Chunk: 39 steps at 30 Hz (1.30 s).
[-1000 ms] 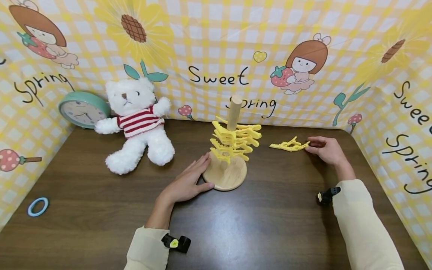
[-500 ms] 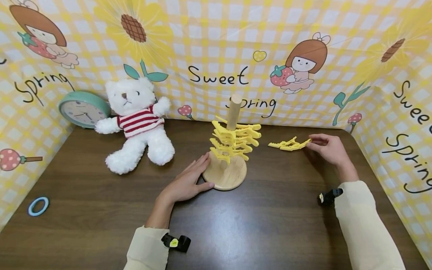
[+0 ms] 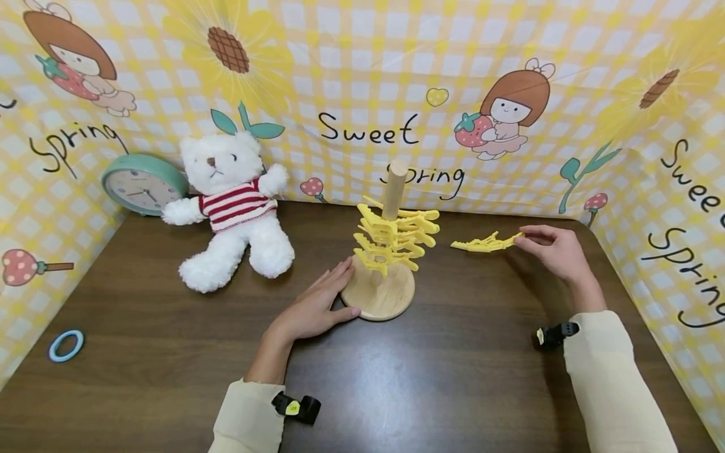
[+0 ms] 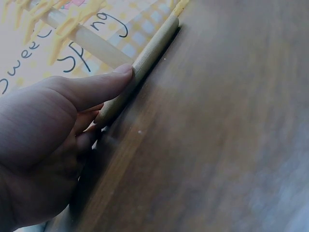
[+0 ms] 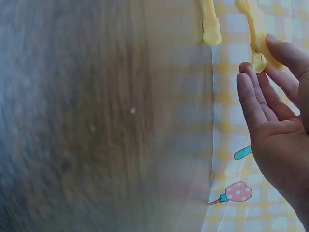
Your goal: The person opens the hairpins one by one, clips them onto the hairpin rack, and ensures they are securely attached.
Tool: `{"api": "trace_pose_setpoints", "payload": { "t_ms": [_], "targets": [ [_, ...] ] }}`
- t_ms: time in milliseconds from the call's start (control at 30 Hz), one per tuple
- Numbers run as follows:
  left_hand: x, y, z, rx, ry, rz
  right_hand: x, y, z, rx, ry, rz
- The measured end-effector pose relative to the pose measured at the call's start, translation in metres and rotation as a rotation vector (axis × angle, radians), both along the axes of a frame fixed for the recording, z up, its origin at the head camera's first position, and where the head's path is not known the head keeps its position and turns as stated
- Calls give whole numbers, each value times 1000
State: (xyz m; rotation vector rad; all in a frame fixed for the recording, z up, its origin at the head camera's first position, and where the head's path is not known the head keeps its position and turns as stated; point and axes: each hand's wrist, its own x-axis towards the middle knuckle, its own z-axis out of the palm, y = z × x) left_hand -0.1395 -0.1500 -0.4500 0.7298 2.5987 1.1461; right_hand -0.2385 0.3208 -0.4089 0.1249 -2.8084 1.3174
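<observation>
In the head view, my left hand lies along the left rim of a round wooden base, fingers straight, thumb at the front edge. The left wrist view shows the thumb pressed on that rim. A wooden post rises from the base, ringed by several tiers of branching yellow plastic pieces. To the right, my right hand pinches the right end of a similar branched yellow piece between thumb and fingers. In the right wrist view, that piece's rounded end shows at the fingertips. Whether it touches the table is unclear.
A white teddy bear in a striped shirt sits at the back left, beside a green round clock. A light blue ring lies on the brown table at far left. Patterned cloth walls in the back and sides.
My right hand has shifted slightly right and taken the yellow piece's end; the piece has turned and looks narrower. My left hand stays at the base.
</observation>
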Motion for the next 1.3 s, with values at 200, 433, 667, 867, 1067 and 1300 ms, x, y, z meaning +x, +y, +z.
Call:
{"api": "trace_pose_setpoints", "payload": {
  "t_ms": [200,433,667,867,1067,1300],
  "targets": [
    [0,0,-1,-8,-4,0,2,-6,-1,-60,20,-14],
    [1,0,0,-3,-9,1,6,-18,0,-127,83,-47],
    [1,0,2,1,-10,12,10,-32,5,-183,137,-55],
    [0,0,2,-5,-1,3,15,-45,14,-210,170,-50],
    [0,1,3,-6,-6,-1,29,-65,35,-235,202,-58],
    [0,0,3,-4,-11,2,25,-68,27,-296,261,-60]
  ]
}}
